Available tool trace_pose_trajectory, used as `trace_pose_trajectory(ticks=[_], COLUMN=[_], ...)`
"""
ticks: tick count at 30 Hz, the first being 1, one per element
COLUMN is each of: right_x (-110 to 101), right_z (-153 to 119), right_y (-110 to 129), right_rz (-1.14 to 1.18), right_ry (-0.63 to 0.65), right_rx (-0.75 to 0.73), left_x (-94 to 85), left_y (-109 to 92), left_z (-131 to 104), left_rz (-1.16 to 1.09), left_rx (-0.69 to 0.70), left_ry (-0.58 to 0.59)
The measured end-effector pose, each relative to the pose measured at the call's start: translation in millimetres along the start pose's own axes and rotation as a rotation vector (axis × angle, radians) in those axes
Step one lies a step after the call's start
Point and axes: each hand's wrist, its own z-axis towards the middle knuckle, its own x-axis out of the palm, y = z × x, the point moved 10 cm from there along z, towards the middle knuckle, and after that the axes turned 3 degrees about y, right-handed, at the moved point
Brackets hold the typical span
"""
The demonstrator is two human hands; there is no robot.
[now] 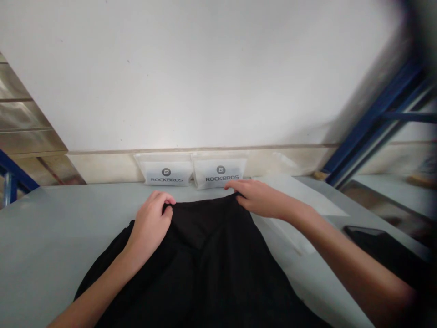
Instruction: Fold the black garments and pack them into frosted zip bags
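On the grey table (51, 228) a black garment (205, 269) lies spread towards the person. The left hand (150, 223) pinches its far edge at one corner with curled fingers; the right hand (259, 197) grips the same edge at the other corner. Just beyond, two white bags (194, 171) printed ROCKBROS lean against the wall (205, 68). A clear plastic sleeve (300, 196) lies under the right wrist.

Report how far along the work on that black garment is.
Done: the black garment lies spread on the grey table, and two ROCKBROS packets lean against the wall behind it. In hand: the left hand and right hand each pinch a corner of the garment's far edge. Left: the garment shows no fold and is not in a bag; a clear bag lies flat beside it.
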Motion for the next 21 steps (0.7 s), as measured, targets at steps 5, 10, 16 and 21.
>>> trace_pose_trajectory(ticks=[5,10,16,21], right_x=[-5,35,73,70], right_z=[-10,-34,-51,-52], right_y=[40,87,78,72], right_rz=[-0.103,-0.004,0.07,0.085], right_ry=[-0.109,-0.06,0.011,-0.062], right_rx=[0.006,-0.117,-0.035,-0.016], left_x=[-5.3,33.8,68.8,71.5], left_y=[-9,-43,-38,-36], left_z=[-16,-40,-53,-43], left_rz=[0.144,0.173,0.119,0.097], left_rx=[0.08,0.275,0.308,0.337], left_ry=[-0.053,0.204,0.394,0.375])
